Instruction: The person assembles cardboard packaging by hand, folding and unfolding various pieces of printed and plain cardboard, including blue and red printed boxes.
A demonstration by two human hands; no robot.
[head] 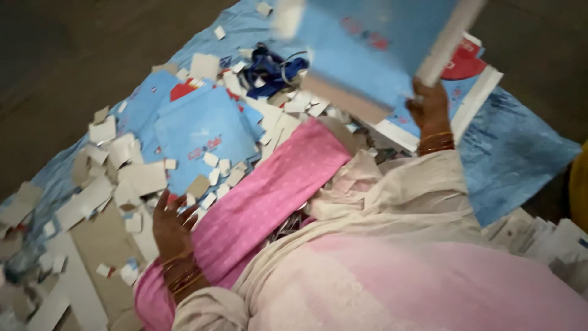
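My right hand (430,104) is raised at the upper right and grips a large light-blue printed cardboard sheet (367,49) by its edge; the sheet is blurred and tilted. My left hand (170,224) rests low at the left, fingers spread, on a litter of white and brown card scraps (122,184) beside my pink-clad leg (269,196). It holds nothing that I can see. Just above the left hand lies a stack of flat blue printed sheets (202,132).
A blue cloth or sheet (520,153) covers the floor under everything. A tangle of dark blue straps (266,70) lies at the top centre. More flat white and blue cards (465,104) sit under the raised sheet. A pile of pale paper pieces (545,242) is at the right edge.
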